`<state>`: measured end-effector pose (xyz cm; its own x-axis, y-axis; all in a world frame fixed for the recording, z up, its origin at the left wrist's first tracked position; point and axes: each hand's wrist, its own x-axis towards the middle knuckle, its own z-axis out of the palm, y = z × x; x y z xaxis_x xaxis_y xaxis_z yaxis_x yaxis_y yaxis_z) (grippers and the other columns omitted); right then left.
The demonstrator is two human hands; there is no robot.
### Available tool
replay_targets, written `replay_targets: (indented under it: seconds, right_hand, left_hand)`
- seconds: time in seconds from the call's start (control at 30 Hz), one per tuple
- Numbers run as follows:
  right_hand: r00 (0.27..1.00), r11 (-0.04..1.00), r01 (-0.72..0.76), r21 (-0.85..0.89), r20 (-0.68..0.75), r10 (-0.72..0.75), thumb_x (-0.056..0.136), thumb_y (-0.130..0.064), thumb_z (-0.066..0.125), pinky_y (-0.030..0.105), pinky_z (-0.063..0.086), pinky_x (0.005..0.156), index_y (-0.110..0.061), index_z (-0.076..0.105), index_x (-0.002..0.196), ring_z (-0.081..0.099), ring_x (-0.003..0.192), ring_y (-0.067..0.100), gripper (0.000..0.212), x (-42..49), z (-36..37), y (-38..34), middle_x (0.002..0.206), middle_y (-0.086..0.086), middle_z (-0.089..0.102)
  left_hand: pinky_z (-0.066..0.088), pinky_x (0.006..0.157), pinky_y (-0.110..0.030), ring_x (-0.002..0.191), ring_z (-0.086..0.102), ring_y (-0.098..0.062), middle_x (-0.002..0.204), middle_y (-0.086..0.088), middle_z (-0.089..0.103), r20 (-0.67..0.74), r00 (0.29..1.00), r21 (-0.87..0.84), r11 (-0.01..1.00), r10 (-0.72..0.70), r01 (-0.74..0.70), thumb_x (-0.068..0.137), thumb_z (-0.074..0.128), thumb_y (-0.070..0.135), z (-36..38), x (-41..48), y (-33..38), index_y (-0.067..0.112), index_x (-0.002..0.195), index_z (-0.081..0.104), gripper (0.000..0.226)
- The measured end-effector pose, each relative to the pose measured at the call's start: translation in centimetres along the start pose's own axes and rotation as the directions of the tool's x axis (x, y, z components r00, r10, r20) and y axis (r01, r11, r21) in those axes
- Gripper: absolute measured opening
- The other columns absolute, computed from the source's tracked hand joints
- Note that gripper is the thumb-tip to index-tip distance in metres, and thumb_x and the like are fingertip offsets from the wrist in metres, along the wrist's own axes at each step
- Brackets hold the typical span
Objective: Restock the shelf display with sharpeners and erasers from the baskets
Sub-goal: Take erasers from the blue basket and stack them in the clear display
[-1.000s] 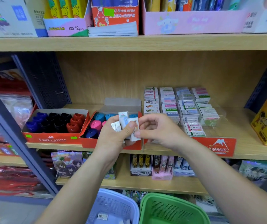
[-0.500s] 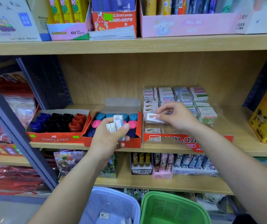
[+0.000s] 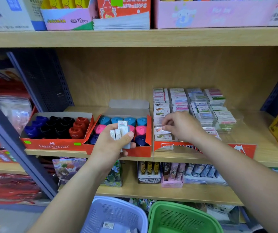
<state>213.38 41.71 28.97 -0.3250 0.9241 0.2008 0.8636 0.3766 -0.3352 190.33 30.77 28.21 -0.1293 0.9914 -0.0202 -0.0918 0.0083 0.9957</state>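
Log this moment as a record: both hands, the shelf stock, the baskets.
left hand: grips a bunch of erasers in front of the right sharpener box
right hand: fingers pinch one eraser at the left column of the eraser tray
left sharpener box: blue, black and red sharpeners
blue basket: below the shelves, a small packet inside
green basket: beside it, on its right

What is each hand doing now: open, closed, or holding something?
Left hand: grips a bunch of small white wrapped erasers.
Right hand: pinches one small white orange-printed eraser.
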Motion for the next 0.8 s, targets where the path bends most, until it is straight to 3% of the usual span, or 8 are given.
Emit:
replay_targets:
  seconds: [0.2,0.4,0.57,0.7,0.8]
  right_hand:
    - [0.993,0.999,0.022,0.031,0.117,-0.025,0.094,-0.022,0.069,0.041,0.059,0.080,-0.032,0.075,0.093,0.067,0.084,0.007,0.012,0.8,0.1,0.4,0.088,-0.014,0.072]
    - [0.997,0.993,0.049,-0.111,0.068,-0.042,0.097,-0.022,0.063,0.037,0.059,0.077,-0.037,0.072,0.095,0.065,0.089,0.010,0.018,0.4,-0.1,-0.2,0.092,-0.014,0.069]
    - [0.999,0.984,0.050,-0.170,-0.004,-0.052,0.098,-0.016,0.055,0.034,0.058,0.077,-0.035,0.075,0.105,0.067,0.095,0.014,0.028,-0.4,-0.2,-0.5,0.098,-0.012,0.071]
    - [0.985,0.991,0.048,0.124,-0.168,-0.027,0.097,-0.024,0.064,0.031,0.057,0.082,-0.031,0.075,0.107,0.065,0.091,0.000,0.017,-2.1,-0.7,-0.8,0.101,-0.017,0.072]
    - [0.992,0.842,0.082,0.534,-0.126,-0.017,0.097,-0.025,0.064,0.021,0.050,0.069,-0.030,0.075,0.102,0.062,0.073,-0.006,0.013,-4.1,-1.6,-3.3,0.093,-0.017,0.073]
  left_hand:
    - [0.048,0.052,-0.023,0.080,0.075,-0.020,0.093,-0.005,0.072,-0.001,1.000,0.009,1.000,0.004,-0.004,0.093,0.071,0.017,0.0,-0.1,-0.3,0.020,0.120,0.058,0.030]
    - [0.048,0.050,-0.022,0.076,0.074,-0.018,0.096,-0.010,0.073,0.006,1.000,0.007,1.000,-0.005,0.005,0.094,0.070,0.017,0.0,-0.5,-0.1,0.019,0.120,0.058,0.029]
    - [0.047,0.050,-0.023,0.086,0.077,-0.026,0.107,-0.010,0.075,-0.001,1.000,-0.017,1.000,-0.010,0.010,0.090,0.072,0.019,0.2,-1.0,0.5,0.018,0.124,0.056,0.038]
    - [0.049,0.049,-0.023,0.089,0.077,-0.027,0.112,-0.009,0.075,0.024,1.000,-0.022,1.000,-0.012,0.012,0.088,0.072,0.020,0.8,-1.5,0.9,0.016,0.128,0.052,0.046]
    - [0.056,0.055,-0.025,0.087,0.077,-0.027,0.106,-0.005,0.078,0.061,0.998,-0.022,1.000,-0.006,0.007,0.091,0.071,0.017,2.0,-2.0,1.3,0.016,0.125,0.054,0.038]
